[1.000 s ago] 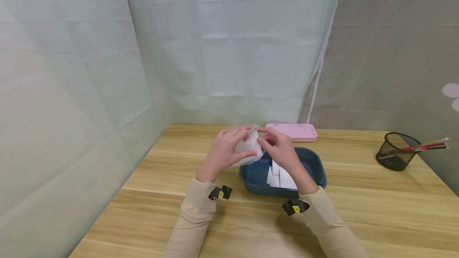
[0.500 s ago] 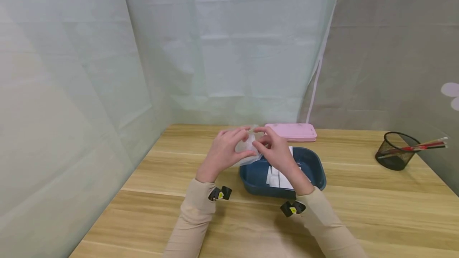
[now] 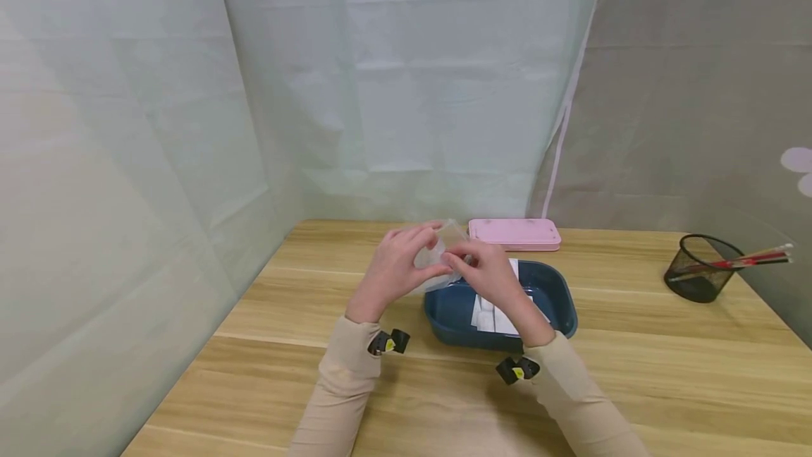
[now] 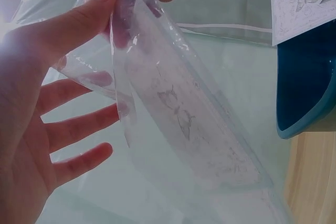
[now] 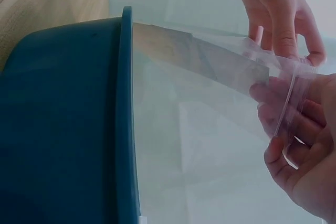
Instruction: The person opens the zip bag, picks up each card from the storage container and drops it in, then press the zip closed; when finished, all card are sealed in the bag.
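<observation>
Pinched between both hands, a clear plastic bag [image 3: 438, 263] is held up above the bench [image 3: 285, 344], just over the left rim of a dark blue tub [image 3: 457, 316]. The left hand [image 3: 396, 270] has its thumb pressed on the bag's upper edge, seen plainly in the left wrist view [image 4: 178, 129], while its lower three fingers are spread and relaxed behind the film. The right hand [image 3: 485, 273] grips the same edge with curled fingers [image 5: 286, 129]; exactly which fingertips meet is blurred by the film.

A faint butterfly print is made out through the bag, but whether it lies on a card inside or on the film cannot be told. Below the grip, white paper slips [image 3: 491, 312] lie in the tub, partly hidden by the right wrist. Beyond the grip a pink case [image 3: 517, 233] is laid flat. Far to the right of the grip a mesh cup [image 3: 700, 277] holds pencils, their tips too small to read.
</observation>
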